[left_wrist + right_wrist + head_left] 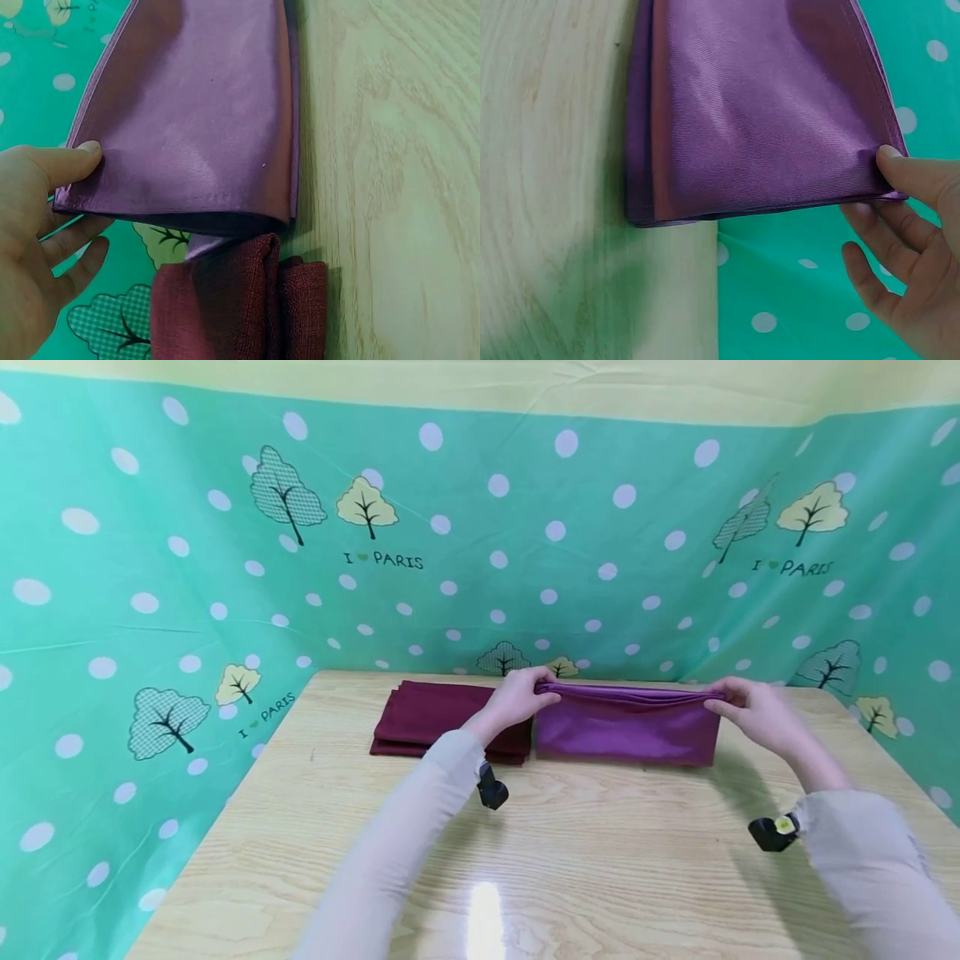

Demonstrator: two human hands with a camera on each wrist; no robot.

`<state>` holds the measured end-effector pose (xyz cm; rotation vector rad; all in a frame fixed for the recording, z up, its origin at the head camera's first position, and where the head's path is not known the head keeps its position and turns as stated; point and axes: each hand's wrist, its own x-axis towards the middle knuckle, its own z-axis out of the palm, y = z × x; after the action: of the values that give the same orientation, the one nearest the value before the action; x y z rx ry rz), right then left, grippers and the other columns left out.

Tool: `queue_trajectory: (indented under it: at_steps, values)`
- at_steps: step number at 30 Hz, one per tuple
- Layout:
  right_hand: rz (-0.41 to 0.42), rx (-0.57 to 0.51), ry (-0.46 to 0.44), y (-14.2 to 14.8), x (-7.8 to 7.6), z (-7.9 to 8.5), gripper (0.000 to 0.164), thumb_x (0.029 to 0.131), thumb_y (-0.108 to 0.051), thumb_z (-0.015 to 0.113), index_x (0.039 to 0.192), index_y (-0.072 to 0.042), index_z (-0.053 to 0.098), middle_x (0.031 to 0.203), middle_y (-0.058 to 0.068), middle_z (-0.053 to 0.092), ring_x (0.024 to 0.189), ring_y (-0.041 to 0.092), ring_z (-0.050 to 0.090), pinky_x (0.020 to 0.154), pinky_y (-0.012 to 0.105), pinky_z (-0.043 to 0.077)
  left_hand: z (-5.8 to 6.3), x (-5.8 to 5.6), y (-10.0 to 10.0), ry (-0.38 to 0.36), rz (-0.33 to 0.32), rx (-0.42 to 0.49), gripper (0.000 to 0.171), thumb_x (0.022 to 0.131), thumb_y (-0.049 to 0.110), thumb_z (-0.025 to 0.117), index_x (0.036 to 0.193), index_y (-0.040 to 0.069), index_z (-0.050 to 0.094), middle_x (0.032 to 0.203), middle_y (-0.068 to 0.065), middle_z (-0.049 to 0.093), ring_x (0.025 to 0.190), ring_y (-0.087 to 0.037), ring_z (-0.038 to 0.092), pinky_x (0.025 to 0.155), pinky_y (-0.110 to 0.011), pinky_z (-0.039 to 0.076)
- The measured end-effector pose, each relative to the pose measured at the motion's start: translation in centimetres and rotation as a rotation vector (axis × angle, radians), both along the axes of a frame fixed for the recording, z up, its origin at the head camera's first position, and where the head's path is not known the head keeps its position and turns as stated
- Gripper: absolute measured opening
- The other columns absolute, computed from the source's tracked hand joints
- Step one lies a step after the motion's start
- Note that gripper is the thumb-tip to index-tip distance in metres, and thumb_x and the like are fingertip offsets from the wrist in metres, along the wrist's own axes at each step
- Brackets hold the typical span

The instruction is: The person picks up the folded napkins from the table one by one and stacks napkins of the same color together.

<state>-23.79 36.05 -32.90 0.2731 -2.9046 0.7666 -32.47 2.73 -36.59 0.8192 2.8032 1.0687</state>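
Note:
A purple folded cloth [626, 731] hangs upright at the back of the table, its upper edge raised and its lower edge at the tabletop. My left hand [521, 697] pinches its upper left corner between thumb and fingers, also seen on the left hand [45, 202] in the left wrist view. At the upper right corner my right hand [757, 714] pinches the same edge; the right wrist view shows that thumb [907, 172] on the cloth's face. To the left lies a folded dark red cloth [442, 718], partly behind my left hand and touching or nearly touching the purple one.
The wooden table [585, 860] stretches toward me, with a bright light reflection near its front. A green curtain [495, 543] with white dots and printed trees hangs behind and beside the table. Black wrist cameras [492, 787] hang below the sleeves.

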Motion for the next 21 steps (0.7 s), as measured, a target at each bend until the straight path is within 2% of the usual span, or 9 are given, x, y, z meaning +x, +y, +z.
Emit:
queue_trajectory:
  at_steps: [5, 10, 16, 21]
  values:
    - [-0.015, -0.006, 0.011, -0.3, -0.5, -0.5, 0.029, 0.094, -0.025, 0.05, 0.107, -0.002, 0.06, 0.095, 0.018, 0.063, 0.082, 0.026, 0.057, 0.062, 0.032, 0.044, -0.1, -0.5, 0.3, 0.013, 0.05, 0.01, 0.022, 0.085, 0.03, 0.064, 0.103, 0.017, 0.062, 0.095, 0.003, 0.063, 0.081, -0.01, 0.055, 0.069, -0.024, 0.044]
    - [-0.062, 0.003, 0.048, -0.3, -1.1, -0.8, 0.028, 0.094, -0.024, 0.049, 0.107, -0.002, 0.06, 0.096, 0.021, 0.063, 0.086, 0.032, 0.057, 0.063, 0.035, 0.043, -0.5, -1.0, 0.9, 0.029, 0.091, 0.038, 0.024, 0.083, 0.03, 0.066, 0.104, 0.017, 0.062, 0.1, 0.001, 0.063, 0.084, -0.012, 0.056, 0.071, -0.026, 0.045]
    - [-0.115, 0.026, 0.077, -0.6, -1.8, -1.4, 0.027, 0.092, -0.025, 0.052, 0.106, -0.003, 0.061, 0.092, 0.02, 0.064, 0.082, 0.031, 0.057, 0.06, 0.032, 0.041, -1.4, -1.4, 1.5, 0.006, 0.156, 0.088, 0.025, 0.082, 0.03, 0.067, 0.104, 0.018, 0.063, 0.107, 0.0, 0.063, 0.095, -0.014, 0.058, 0.079, -0.028, 0.047]
    - [-0.134, 0.036, 0.091, -0.8, -2.3, -1.7, 0.026, 0.091, -0.024, 0.054, 0.105, -0.004, 0.062, 0.088, 0.018, 0.064, 0.077, 0.029, 0.057, 0.057, 0.03, 0.039, -2.1, -1.7, 1.6, -0.012, 0.181, 0.122, 0.025, 0.083, 0.027, 0.066, 0.106, 0.017, 0.063, 0.111, -0.002, 0.063, 0.101, -0.017, 0.057, 0.084, -0.03, 0.046]
